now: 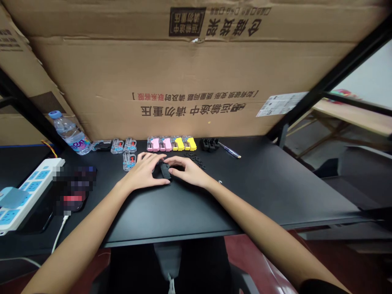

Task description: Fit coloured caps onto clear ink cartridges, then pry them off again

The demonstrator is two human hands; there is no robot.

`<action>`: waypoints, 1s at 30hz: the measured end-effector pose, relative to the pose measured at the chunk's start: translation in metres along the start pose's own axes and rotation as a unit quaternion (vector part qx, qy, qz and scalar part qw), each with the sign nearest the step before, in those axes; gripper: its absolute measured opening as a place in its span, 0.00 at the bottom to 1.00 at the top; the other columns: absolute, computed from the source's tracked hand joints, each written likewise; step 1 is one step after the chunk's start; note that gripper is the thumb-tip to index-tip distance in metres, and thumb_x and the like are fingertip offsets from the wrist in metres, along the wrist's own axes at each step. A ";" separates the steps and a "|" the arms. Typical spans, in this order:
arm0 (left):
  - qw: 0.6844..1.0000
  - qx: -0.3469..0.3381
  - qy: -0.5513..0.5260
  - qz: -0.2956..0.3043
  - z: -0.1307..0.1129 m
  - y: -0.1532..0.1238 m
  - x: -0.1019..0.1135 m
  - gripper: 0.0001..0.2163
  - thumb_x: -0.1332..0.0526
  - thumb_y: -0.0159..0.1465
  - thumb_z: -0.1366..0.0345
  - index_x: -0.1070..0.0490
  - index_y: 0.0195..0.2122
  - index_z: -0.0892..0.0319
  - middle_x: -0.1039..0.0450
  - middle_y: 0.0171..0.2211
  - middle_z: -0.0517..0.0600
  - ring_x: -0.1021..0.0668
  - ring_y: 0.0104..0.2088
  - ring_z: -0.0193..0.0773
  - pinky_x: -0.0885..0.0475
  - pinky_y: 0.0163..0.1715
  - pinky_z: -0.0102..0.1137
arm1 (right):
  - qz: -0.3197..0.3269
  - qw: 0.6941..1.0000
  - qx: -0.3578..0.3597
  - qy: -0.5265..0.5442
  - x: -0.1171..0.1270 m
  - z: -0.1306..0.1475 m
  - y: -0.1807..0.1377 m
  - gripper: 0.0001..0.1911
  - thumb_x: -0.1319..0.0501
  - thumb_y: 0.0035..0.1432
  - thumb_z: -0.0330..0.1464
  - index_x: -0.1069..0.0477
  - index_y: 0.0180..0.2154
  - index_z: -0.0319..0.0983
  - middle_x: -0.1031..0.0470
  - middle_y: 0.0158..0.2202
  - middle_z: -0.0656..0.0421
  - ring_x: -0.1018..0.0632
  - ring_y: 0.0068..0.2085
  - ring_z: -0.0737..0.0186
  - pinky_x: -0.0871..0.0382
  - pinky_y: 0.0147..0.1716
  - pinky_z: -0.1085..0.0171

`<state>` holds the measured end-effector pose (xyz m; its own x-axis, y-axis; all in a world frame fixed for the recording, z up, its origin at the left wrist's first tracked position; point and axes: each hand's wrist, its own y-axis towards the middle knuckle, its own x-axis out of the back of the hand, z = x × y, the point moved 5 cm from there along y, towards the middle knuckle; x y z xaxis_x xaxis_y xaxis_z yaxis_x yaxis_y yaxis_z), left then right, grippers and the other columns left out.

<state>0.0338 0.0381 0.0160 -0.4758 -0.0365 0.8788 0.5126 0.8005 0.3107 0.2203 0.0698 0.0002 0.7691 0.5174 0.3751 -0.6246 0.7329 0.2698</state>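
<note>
Between my two hands, just above the black tabletop, is a small black plastic part [165, 170] with a blocky shape. My left hand [143, 172] curves around it from the left, with the thumb along its near end and the fingertips at its far end. From the right, the thumb and fingers of my right hand [190, 172] close on its upper side. My fingers partly cover the part, so its full outline is hidden. Several small black rings [197, 160] lie just beyond my right hand. A clear case with red and blue bits [129, 161] sits beside my left fingers.
Along the cardboard [196, 73] stand clear cases with pink pieces [155, 144] and yellow ones [190, 144], black parts [210, 145] and a screwdriver [230, 150]. At left are a water bottle [72, 132], a power strip [33, 188] and a phone [78, 188] on a cable.
</note>
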 end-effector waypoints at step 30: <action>1.000 0.017 0.015 0.003 0.007 0.002 -0.004 0.31 0.28 0.65 0.44 0.29 0.66 0.50 0.24 0.61 0.56 0.29 0.65 0.57 0.43 0.67 0.53 | -0.060 0.896 0.011 -0.439 0.055 -0.018 -0.003 0.09 0.35 0.70 0.34 0.15 0.45 0.41 0.19 0.48 0.48 0.24 0.54 0.44 0.35 0.58 0.43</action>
<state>0.0317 0.0436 0.0107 -0.4510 -0.0479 0.8913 0.4915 0.8202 0.2928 0.2664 0.1041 0.0039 0.4338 -0.1189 0.8931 -0.5552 0.7455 0.3689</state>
